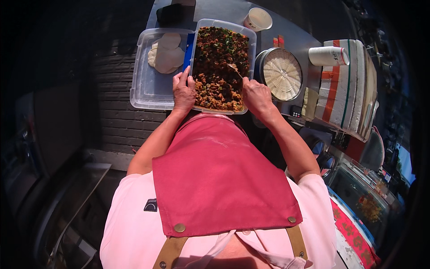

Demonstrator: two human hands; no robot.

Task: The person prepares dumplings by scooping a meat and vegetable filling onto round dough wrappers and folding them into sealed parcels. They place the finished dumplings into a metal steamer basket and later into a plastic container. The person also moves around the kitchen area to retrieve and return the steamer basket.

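Observation:
A clear plastic tub (252, 50) of chopped filling (221, 43) sits at the front of the metal table, close against the apron. The filling is dark with green bits at the far end and orange-brown at the near end. My left hand (184, 92) grips the tub's left rim, thumb and fingers on either side. Held in my right hand (258, 95) is a thin metal utensil (237, 70); its flat end is over the middle of the filling, and my fingers hide its handle. Left of it, a shallower clear plastic tub (141, 67) contains several pale, round dough wrappers (169, 59).
A round woven lid or tray (283, 74) rests on metal containers at the right. Beyond are a paper tub (258, 19), stacked paper cups (328, 56) and a taped white foam box (342, 80). A small keypad device (295, 111) is near the table's right edge.

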